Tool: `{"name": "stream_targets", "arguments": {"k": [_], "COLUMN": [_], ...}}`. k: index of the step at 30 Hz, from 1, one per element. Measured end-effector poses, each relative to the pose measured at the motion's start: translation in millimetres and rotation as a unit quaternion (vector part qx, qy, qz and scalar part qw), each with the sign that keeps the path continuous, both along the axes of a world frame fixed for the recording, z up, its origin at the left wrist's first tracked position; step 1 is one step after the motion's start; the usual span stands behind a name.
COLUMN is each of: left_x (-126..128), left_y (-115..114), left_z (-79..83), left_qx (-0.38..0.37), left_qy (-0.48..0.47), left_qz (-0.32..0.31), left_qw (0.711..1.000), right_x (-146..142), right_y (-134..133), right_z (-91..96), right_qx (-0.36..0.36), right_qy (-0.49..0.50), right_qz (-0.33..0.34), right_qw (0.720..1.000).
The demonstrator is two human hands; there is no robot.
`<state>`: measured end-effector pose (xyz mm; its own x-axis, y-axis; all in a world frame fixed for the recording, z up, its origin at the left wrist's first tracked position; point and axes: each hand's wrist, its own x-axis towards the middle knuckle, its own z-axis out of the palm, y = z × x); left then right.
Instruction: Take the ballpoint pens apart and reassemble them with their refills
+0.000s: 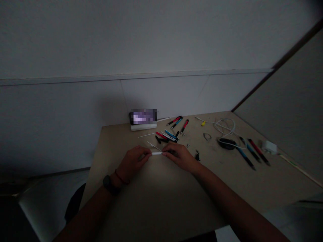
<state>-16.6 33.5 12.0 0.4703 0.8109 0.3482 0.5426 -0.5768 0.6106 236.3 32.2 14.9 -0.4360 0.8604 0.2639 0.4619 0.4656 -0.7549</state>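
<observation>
Between my two hands, a short white pen barrel point(156, 153) lies level just above the table. My left hand point(136, 158) pinches its left end between thumb and fingertips. At the other end, my right hand point(178, 155) is closed on the barrel with thumb and forefinger. A thin white stick like a pen refill point(153, 146) slants behind the barrel, its lower end meeting the right fingers; whether they hold it I cannot tell. Just beyond my hands is a pile of red, blue, white and black pen parts point(168, 135).
A phone point(143, 117) leans on a white box point(143, 127) by the wall. Several pens point(184, 126) lie behind the pile. To the right are a coiled white cable point(233, 126), a black mouse-like object point(226, 144), more pens point(245, 158) and a white plug adapter point(269, 147).
</observation>
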Motion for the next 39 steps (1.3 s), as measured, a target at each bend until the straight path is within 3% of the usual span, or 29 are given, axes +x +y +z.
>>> {"name": "stream_targets", "arguments": {"k": [8, 15, 19, 23, 26, 29, 33, 39], "left_x": [1.6, 10.5, 19.3, 17.7, 7.7, -2.3, -7.2, -5.5], "left_y": [-4.5, -16.6, -23.6, -20.1, -10.2, -0.7, 4.5, 4.4], "left_z": [5.8, 17.8, 21.5, 19.6, 17.1, 15.9, 14.8, 11.6], "left_qx": [0.011, 0.004, -0.049, -0.085, -0.071, -0.055, -0.028, -0.013], "left_qy": [-0.04, -0.142, -0.184, -0.214, -0.265, -0.304, -0.331, -0.318], "left_qz": [0.002, 0.032, 0.045, 0.062, 0.145, 0.211, 0.251, 0.248], "left_qw": [0.999, 0.989, 0.981, 0.971, 0.951, 0.927, 0.909, 0.915], "right_x": [-1.0, -7.9, -17.1, -19.0, -15.4, -11.4, -7.6, -5.5], "right_y": [-0.8, -5.0, -12.3, -13.3, -8.7, -2.9, 2.4, 6.7], "right_z": [-1.8, -7.5, -8.1, -8.8, -9.8, -13.7, -20.8, -20.5], "right_qx": [-0.028, -0.188, -0.216, -0.152, -0.052, 0.019, 0.03, 0.008], "right_qy": [0.038, 0.142, 0.168, 0.13, 0.041, -0.053, -0.15, -0.191], "right_qz": [-0.01, 0.021, 0.06, 0.057, 0.017, -0.048, -0.114, -0.125], "right_qw": [0.999, 0.972, 0.96, 0.978, 0.998, 0.997, 0.982, 0.974]}}
